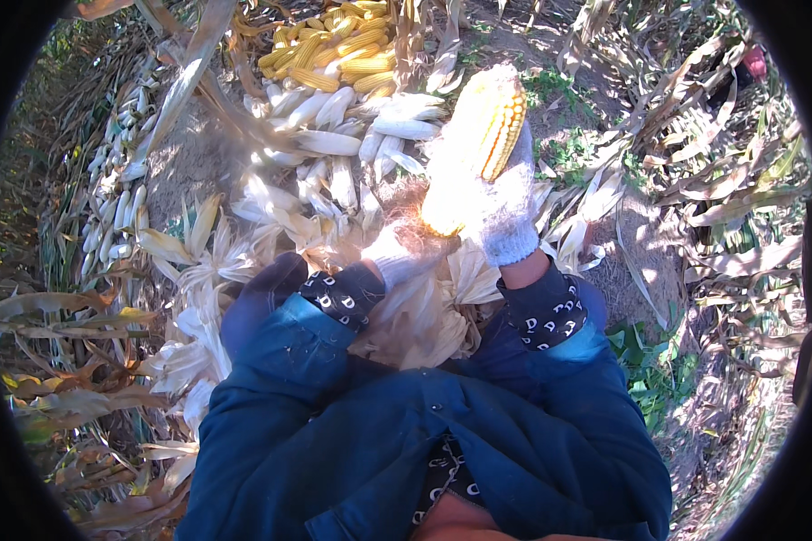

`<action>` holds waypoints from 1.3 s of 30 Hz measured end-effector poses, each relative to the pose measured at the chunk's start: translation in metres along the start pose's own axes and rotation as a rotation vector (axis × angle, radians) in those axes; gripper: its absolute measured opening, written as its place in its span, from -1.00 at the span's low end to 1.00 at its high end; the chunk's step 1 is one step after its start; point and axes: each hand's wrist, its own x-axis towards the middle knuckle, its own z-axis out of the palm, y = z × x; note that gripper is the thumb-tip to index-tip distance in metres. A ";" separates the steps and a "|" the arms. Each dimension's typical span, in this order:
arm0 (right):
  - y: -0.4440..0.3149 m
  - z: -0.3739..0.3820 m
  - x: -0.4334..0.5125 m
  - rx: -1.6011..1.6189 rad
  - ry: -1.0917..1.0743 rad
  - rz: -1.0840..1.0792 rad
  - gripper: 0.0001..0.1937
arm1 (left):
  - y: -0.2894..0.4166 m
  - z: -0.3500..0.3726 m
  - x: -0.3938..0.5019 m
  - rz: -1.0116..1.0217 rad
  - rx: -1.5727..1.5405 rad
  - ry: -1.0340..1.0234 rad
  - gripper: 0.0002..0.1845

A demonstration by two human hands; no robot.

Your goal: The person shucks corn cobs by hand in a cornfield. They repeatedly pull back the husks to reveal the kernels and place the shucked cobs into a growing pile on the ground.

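Observation:
My right hand [507, 216], in a whitish knitted glove, grips a husked yellow ear of corn [502, 128] that points up and away from me. Sunlight washes out much of the ear. My left hand [402, 253], gloved too, is at the ear's lower end, beside brown corn silk [413, 226]; its fingers are blurred, so its hold is unclear. Pale loose husks [426, 321] lie beneath my hands, between my legs. Ahead of me, ears in pale husks [325, 142] lie in a heap, with a pile of bare yellow ears [345, 47] beyond them.
More pale ears [125, 209] lie in a row on the left. Dry corn stalks and leaves [724, 182] cover the right side, and a long dry leaf [193, 74] rises at the upper left. Green weeds [656, 372] grow near my right side.

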 end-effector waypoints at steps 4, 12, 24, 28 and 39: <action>-0.026 0.023 -0.025 -0.862 -0.623 -0.507 -0.41 | 0.016 -0.005 -0.014 -0.035 0.122 -0.026 -0.34; 0.027 -0.038 0.017 0.406 0.176 0.397 -0.57 | 0.037 0.001 -0.009 0.055 0.114 0.032 -0.55; 0.043 -0.063 0.013 1.163 0.079 0.693 -0.51 | 0.053 -0.027 -0.043 0.394 0.702 -0.311 -0.48; 0.021 -0.050 0.016 0.861 0.071 0.592 -0.44 | 0.067 -0.044 -0.017 0.057 0.007 -0.038 -0.42; 0.043 -0.029 0.015 0.644 0.118 0.732 -0.54 | 0.082 -0.040 -0.027 -0.088 -1.277 0.393 -0.42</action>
